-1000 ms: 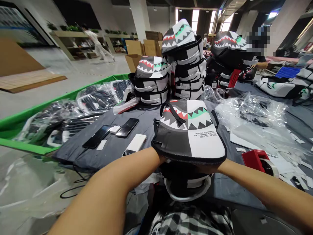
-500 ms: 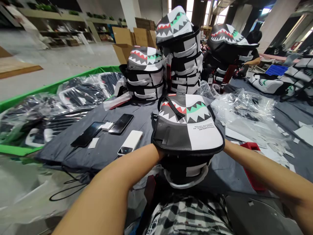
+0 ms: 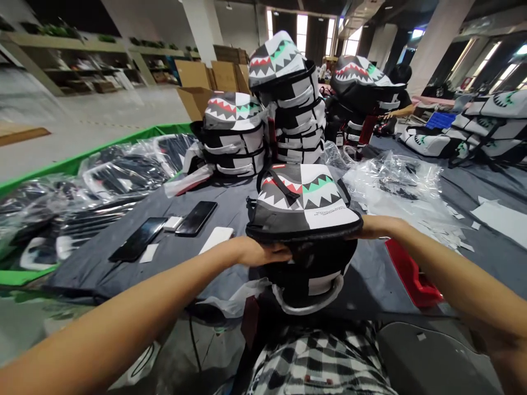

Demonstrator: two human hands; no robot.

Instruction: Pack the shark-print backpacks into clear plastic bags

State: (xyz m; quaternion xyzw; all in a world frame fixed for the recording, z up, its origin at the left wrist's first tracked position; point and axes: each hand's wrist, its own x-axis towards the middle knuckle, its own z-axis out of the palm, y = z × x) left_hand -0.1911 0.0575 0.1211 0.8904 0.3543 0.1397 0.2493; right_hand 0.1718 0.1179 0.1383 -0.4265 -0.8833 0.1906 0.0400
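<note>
A black, grey and white backpack point(image 3: 329, 216) with a shark-teeth print lies in front of me at the table edge, its wrapped handle towards me. My left hand point(image 3: 267, 251) is at its left front, under the rim of the front panel, fingers reaching inward and partly in shadow. On the right side, my right hand point(image 3: 376, 226) is at the same rim, with its fingertips hidden beneath the panel. A dark gap shows between the panel and the body below it.
Stacked backpacks point(image 3: 298, 104) stand behind. Two dark phones point(image 3: 138, 240) and a white device point(image 3: 217, 239) lie left, near a green-edged bin point(image 3: 24, 277) of wrapped bags. Right are a red holder point(image 3: 405, 274), clear plastic point(image 3: 395, 175) and paper scraps. Another person's arm point(image 3: 401, 112) shows far back.
Both hands have come back towards me from beneath the backpack's panel, so the left fingers now show. The front panel's near edge looks higher and more tilted. The view has shifted slightly.
</note>
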